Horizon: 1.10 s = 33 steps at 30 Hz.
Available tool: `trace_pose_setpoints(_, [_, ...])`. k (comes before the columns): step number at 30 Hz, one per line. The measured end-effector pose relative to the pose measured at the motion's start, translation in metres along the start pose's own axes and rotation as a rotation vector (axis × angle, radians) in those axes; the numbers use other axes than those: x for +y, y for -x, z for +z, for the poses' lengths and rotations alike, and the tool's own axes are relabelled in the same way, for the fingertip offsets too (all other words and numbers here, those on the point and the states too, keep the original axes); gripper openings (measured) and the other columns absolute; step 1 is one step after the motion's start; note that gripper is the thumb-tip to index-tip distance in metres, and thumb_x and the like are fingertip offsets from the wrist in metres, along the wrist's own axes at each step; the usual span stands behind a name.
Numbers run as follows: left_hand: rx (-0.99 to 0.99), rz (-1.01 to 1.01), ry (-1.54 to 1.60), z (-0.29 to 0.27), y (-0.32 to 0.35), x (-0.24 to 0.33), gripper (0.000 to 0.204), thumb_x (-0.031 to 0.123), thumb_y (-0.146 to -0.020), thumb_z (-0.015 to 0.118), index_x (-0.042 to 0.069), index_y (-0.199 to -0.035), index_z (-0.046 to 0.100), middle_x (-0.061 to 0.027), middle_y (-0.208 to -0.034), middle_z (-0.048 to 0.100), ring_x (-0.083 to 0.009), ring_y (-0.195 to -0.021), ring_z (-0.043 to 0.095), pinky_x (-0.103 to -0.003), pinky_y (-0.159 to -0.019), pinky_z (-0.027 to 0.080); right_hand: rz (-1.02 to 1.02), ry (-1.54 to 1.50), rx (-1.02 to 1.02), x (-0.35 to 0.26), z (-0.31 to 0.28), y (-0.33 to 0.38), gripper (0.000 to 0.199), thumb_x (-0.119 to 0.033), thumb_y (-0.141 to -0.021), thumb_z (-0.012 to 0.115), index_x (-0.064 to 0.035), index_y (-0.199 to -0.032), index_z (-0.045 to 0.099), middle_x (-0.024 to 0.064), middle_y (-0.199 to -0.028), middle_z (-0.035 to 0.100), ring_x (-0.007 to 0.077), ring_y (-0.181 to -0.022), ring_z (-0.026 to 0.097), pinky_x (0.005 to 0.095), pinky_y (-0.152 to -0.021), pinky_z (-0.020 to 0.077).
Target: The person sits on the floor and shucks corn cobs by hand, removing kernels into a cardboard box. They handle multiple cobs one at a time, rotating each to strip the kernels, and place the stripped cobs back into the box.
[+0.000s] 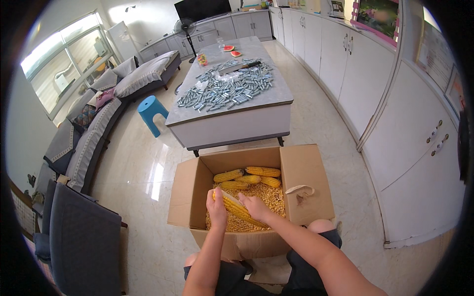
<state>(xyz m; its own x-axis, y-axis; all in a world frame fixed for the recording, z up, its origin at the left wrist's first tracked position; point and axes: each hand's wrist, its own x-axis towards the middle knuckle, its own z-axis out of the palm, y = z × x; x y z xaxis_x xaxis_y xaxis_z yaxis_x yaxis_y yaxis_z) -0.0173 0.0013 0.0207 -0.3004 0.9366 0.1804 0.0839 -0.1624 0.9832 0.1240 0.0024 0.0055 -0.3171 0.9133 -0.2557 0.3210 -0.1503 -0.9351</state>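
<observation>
A person's two bare hands meet at a corn cob (238, 211) held over an open cardboard box (242, 160) on the floor; the left hand (217, 212) is closed around the cob's upper end, while the right hand (255, 207) presses against its upper side, near a pale strip that looks bare of kernels; whether the right fingers wrap underneath cannot be told. The cob slants between the hands, its yellow rows facing the person, its lower end reaching down under the right wrist; directly below the grip lies a bed of loose kernels (276, 200), and just beyond it, against the box's far side, several yellow cobs (263, 171) rest in a small pile. To the right of the grip, a box flap (316, 172) folds outward, bearing a pale curled scrap (300, 189); farther ahead stands a grey table (227, 126) spread with small shiny cylinders (252, 89). The likeliest trouble would come from the right hand's push: should the left hand hold too loosely, the cob could twist or slip into the kernels; hard pressure could also send grains skipping over the box's near edge, close beneath the forearms, onto the floor; and rough kernels might, with repeated rubbing, make bare skin sore.
</observation>
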Motion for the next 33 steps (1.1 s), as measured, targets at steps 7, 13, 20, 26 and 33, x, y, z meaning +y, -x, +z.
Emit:
trace_pose_setpoints(7, [0.074, -0.088, 0.105, -0.003, -0.006, 0.004, 0.028, 0.027, -0.093, 0.042, 0.006, -0.074, 0.044, 0.0033, -0.068, 0.040, -0.0055, -0.064, 0.035, -0.023, -0.057, 0.032, -0.111, 0.007, -0.129, 0.001, -0.010, 0.004, 0.059, -0.049, -0.092, 0.035, 0.0049, -0.098, 0.059, 0.0152, -0.085, 0.062, 0.0202, -0.077, 0.057, 0.0318, -0.075, 0.0435])
trace_pose_setpoints(13, [0.070, -0.017, 0.027, 0.001, -0.001, 0.007, 0.028, 0.027, -0.094, 0.042, 0.006, -0.075, 0.045, 0.0038, -0.068, 0.039, -0.0048, -0.064, 0.035, -0.023, -0.057, 0.032, -0.129, 0.001, -0.021, 0.001, -0.006, 0.008, 0.058, -0.047, -0.091, 0.034, 0.0050, -0.095, 0.059, 0.0228, -0.086, 0.060, 0.0308, -0.081, 0.057, 0.0348, -0.077, 0.0435])
trace_pose_setpoints(20, [0.146, -0.059, 0.111, 0.000, -0.006, 0.011, 0.029, 0.029, -0.093, 0.043, 0.007, -0.075, 0.046, 0.0039, -0.067, 0.040, -0.0051, -0.063, 0.036, -0.023, -0.056, 0.032, 0.026, -0.125, -0.097, 0.010, -0.013, -0.001, 0.061, -0.052, -0.090, 0.037, 0.0026, -0.102, 0.059, 0.0174, -0.090, 0.062, 0.0213, -0.084, 0.058, 0.0312, -0.076, 0.0440])
trace_pose_setpoints(26, [0.213, -0.097, 0.151, -0.005, -0.010, 0.010, 0.031, 0.032, -0.093, 0.044, 0.008, -0.074, 0.045, 0.0043, -0.067, 0.040, -0.0052, -0.062, 0.036, -0.023, -0.056, 0.032, -0.159, 0.057, -0.169, 0.005, -0.020, 0.009, 0.060, -0.053, -0.090, 0.036, 0.0013, -0.103, 0.059, 0.0169, -0.090, 0.063, 0.0216, -0.083, 0.058, 0.0309, -0.076, 0.0442])
trace_pose_setpoints(33, [0.180, -0.049, 0.080, -0.005, -0.005, 0.009, 0.030, 0.033, -0.092, 0.044, 0.008, -0.076, 0.046, 0.0038, -0.068, 0.041, -0.0056, -0.064, 0.037, -0.023, -0.057, 0.033, -0.140, 0.062, -0.001, 0.005, -0.014, 0.012, 0.058, -0.050, -0.090, 0.035, 0.0017, -0.095, 0.060, 0.0231, -0.080, 0.061, 0.0343, -0.076, 0.058, 0.0375, -0.073, 0.0440])
